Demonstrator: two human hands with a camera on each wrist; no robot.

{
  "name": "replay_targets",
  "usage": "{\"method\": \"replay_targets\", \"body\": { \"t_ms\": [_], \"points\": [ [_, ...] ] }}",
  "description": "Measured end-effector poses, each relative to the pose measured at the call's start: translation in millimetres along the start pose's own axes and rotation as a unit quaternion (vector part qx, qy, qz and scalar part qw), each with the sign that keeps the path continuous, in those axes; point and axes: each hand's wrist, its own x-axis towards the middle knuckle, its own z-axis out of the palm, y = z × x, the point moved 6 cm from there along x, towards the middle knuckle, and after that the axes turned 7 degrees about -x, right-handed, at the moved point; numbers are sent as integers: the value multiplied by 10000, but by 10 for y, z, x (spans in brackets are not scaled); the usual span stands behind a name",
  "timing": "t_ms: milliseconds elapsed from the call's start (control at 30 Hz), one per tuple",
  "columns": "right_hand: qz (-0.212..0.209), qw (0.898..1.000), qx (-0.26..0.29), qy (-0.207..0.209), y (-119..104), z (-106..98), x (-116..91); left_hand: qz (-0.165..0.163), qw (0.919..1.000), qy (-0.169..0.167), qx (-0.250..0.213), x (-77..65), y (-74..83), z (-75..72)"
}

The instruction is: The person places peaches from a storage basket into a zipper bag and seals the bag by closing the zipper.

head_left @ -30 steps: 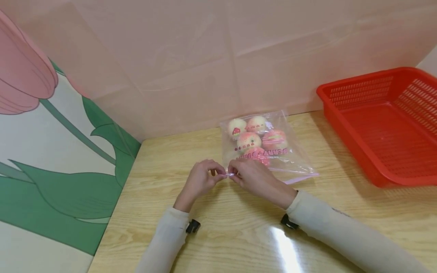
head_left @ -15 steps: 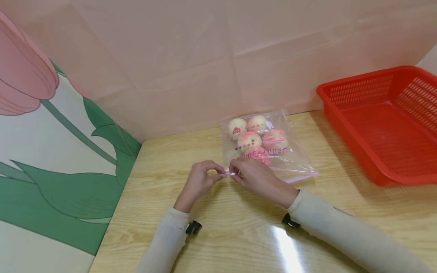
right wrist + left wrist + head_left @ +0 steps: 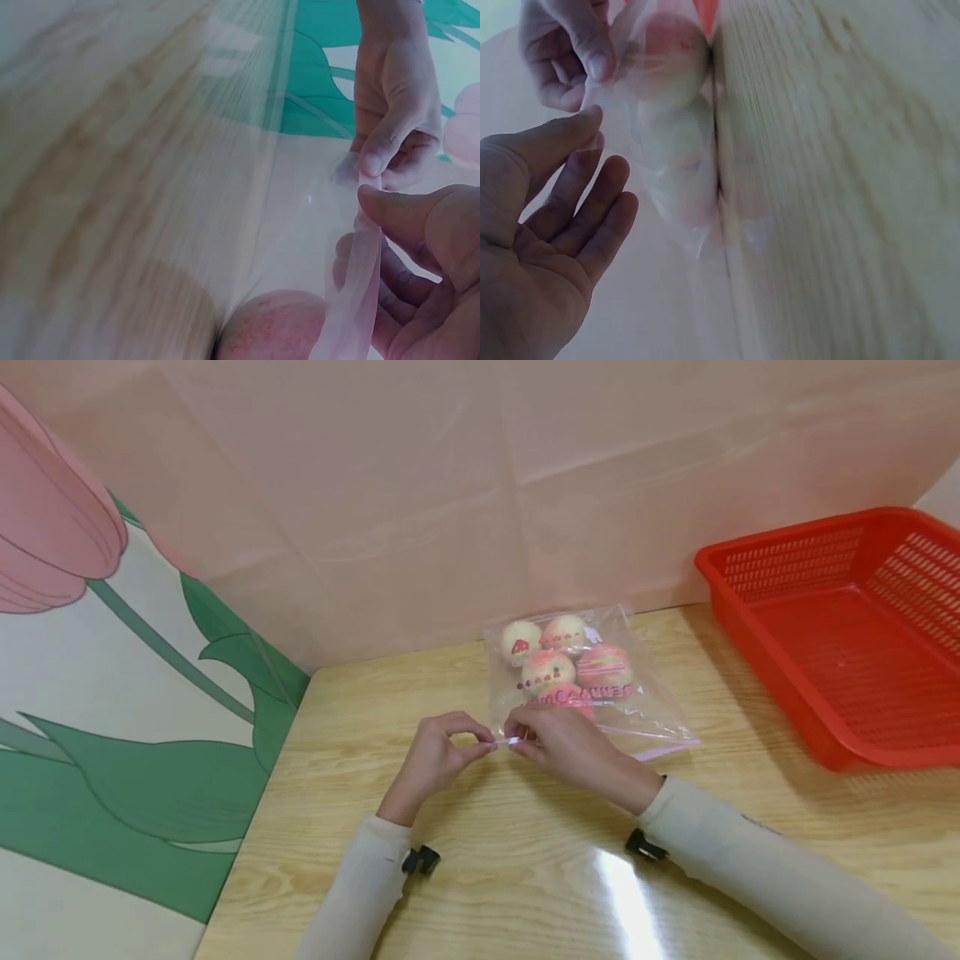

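A clear zip bag (image 3: 652, 710) with pink print lies flat near the back of the table, its pinkish zip edge toward the person. Several peaches (image 3: 547, 670) are inside it. My left hand (image 3: 442, 756) pinches the left corner of the zip edge between thumb and index finger; in the left wrist view the other fingers of this left hand (image 3: 562, 202) are spread loosely. Just to its right, my right hand (image 3: 566, 747) pinches the same edge. In the right wrist view the zip strip (image 3: 367, 262) runs between thumb and fingers of the right hand (image 3: 427, 255).
A red plastic basket (image 3: 847, 643) with slotted walls stands at the right. Behind the bag rises a pale pink covered wall (image 3: 405, 510). A tulip-patterned panel (image 3: 150, 735) borders the wooden table (image 3: 360, 693) on the left.
My right hand has slid slightly right along the zip edge, so the gap between the two hands has widened a little. The left hand keeps its pinch; bag and basket stay in place.
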Motion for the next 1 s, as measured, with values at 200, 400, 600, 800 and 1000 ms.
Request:
{"method": "replay_targets", "body": {
  "t_ms": [200,400,600,800,1000],
  "points": [
    [-3,10000,-13,42,-14,-20,10,-108,9999,30,-102,10,-3,-13],
    [4,10000,-53,65,-22,-18,30,-210,9997,106,-89,10,-1,-20],
    [169,9995,261,1,20,-13,26,-135,9999,79,18,13,9,-16],
    [276,9980,563,20,84,-9,5,-101,9999,58,55,14,25,-18],
    [182,9966,796,100,136,-19,-12,-121,9999,53,46,20,33,-17]
  ]
}}
